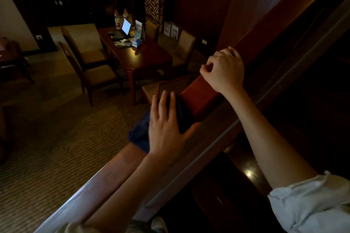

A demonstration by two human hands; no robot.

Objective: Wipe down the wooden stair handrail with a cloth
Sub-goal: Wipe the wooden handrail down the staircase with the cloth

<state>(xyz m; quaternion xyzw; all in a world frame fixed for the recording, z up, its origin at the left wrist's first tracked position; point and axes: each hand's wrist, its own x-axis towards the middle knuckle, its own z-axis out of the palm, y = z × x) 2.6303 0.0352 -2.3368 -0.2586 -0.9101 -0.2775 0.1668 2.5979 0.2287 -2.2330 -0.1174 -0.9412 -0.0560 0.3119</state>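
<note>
The handrail (pixel 200 98) was made of dark brown wood with a little red in it. It was wide and flat on top, and it ran in a long slant from the bottom near me up to the top right. It looked smooth and a bit shiny where the light hit it. The cloth (pixel 140 134) was dark blue and fuzzy. It lay on top of the handrail, about the middle of it. Part of it was spread flat on the wood, and one soft, bunched end hung over the rail's left edge. The room was dim, so I could not see the cloth's folds well.
</note>
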